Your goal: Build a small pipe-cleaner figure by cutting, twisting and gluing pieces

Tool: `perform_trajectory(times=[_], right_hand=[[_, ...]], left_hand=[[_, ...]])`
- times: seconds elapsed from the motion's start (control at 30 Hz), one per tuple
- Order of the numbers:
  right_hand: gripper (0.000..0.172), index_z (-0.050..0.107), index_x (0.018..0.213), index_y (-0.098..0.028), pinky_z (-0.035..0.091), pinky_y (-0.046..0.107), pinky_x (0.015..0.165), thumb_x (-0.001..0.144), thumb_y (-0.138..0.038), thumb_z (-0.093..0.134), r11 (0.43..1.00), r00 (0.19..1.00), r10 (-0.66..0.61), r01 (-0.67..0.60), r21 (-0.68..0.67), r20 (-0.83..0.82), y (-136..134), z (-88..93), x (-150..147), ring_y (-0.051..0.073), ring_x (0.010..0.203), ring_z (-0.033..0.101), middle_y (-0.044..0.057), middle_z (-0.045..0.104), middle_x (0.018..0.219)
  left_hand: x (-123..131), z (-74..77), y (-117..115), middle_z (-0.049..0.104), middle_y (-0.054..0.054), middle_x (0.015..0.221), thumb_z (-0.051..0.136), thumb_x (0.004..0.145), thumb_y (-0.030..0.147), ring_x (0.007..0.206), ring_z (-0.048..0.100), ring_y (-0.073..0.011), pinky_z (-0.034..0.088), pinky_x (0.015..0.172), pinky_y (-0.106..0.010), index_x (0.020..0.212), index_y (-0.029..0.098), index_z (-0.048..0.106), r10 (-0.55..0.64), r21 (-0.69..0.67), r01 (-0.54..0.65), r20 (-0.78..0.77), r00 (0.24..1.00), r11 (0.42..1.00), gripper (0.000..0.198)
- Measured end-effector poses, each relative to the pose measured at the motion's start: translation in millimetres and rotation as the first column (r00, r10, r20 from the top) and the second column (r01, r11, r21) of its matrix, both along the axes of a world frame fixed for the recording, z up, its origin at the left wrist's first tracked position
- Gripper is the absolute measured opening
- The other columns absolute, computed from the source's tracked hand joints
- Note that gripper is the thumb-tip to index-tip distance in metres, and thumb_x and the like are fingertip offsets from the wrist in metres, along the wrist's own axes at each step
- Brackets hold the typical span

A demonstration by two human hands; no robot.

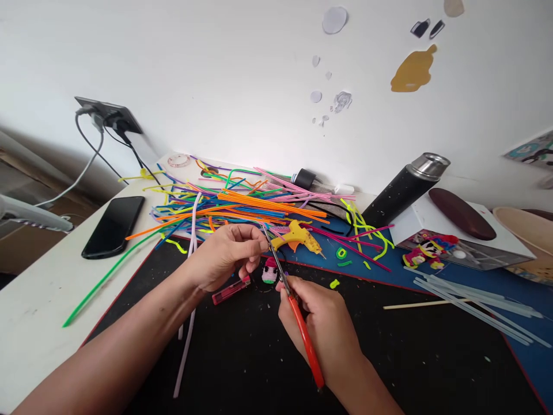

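The orange-handled scissors (306,337) are gripped in the right hand (330,314), their blades raised beside the left hand (220,253), whose fingers are pinched together (on what cannot be told). A small figure (270,272) is seen between both hands.

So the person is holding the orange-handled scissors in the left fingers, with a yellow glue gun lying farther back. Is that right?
Not quite: the orange-handled scissors are in the right fingers, as the head view shows. The yellow glue gun does lie farther back.
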State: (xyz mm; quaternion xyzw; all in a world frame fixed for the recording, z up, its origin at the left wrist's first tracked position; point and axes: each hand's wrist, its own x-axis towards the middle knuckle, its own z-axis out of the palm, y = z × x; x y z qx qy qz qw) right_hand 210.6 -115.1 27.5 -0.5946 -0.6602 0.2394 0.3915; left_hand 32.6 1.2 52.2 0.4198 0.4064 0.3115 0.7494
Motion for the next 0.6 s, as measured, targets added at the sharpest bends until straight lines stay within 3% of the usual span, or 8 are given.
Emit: perform_trajectory(times=[0.17, 0.6], right_hand=[[0.021, 0.076, 0.084, -0.021, 0.050, 0.020, 0.056, 0.095, -0.018, 0.059, 1.000, 1.000, 0.002, -0.002, 0.002, 0.003, -0.2, -0.3, -0.3, 0.014, 0.054, 0.066, 0.001, 0.072, 0.066], [0.023, 0.077, 0.083, -0.021, 0.053, 0.020, 0.057, 0.095, -0.017, 0.057, 1.000, 1.000, 0.018, -0.018, -0.019, -0.011, 4.7, 0.9, 0.1, 0.015, 0.055, 0.069, 0.003, 0.075, 0.069]], left_hand=[[2.1, -0.9, 3.2, 0.053, 0.003, 0.044, 0.091, 0.060, 0.026, 0.037, 0.041, -0.0047, 0.030, 0.032, -0.012, 0.059, 0.015, 0.067, -0.035, -0.133, 0.047, 0.092, 0.995, 0.990, 0.027], [4.3, -5.5, 6.8, 0.053, 0.004, 0.045, 0.094, 0.060, 0.027, 0.036, 0.039, -0.0041, 0.029, 0.031, -0.012, 0.058, 0.015, 0.065, -0.027, -0.193, 0.049, 0.117, 0.993, 0.980, 0.031]])
